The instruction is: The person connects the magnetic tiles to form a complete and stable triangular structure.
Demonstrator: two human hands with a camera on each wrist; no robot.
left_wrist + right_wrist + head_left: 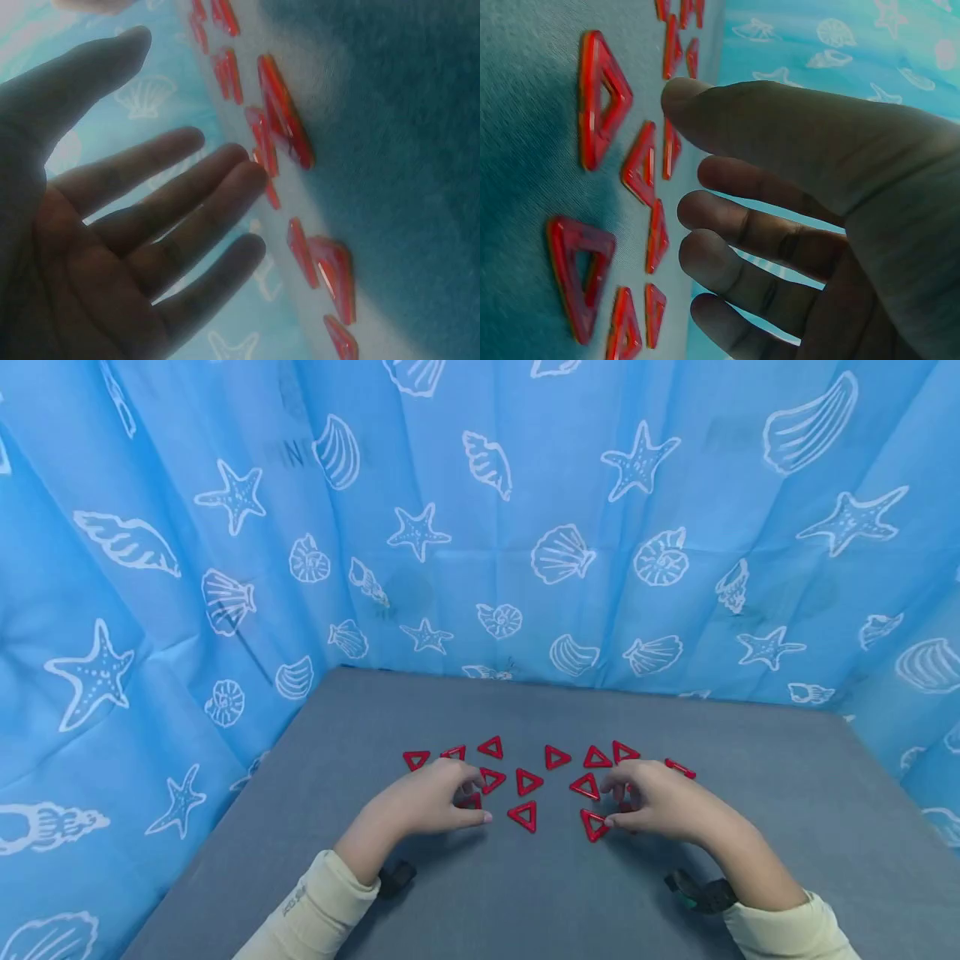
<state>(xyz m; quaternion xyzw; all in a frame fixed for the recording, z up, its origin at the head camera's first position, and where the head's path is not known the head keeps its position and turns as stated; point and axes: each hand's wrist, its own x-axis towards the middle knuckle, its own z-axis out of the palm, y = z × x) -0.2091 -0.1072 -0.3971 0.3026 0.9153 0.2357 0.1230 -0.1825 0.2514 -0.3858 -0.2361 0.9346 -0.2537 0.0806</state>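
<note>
Several red hollow triangle tiles (533, 817) lie flat and scattered on the grey table. My left hand (429, 797) hovers over the left part of the scatter and hides some tiles; in the left wrist view its fingers (217, 199) are spread, with nothing in the palm. Over the right part is my right hand (663, 800), its thumb close to a front tile (586, 827). The right wrist view shows the right fingers (742, 225) loosely bent and holding nothing, with a tile (591, 101) beyond the thumb tip.
The grey table (510, 902) runs back to a blue curtain (465, 560) printed with white shells and starfish. One tile (680, 768) lies apart at the right, behind the right hand. Dark wrist devices (701, 893) sit under both wrists.
</note>
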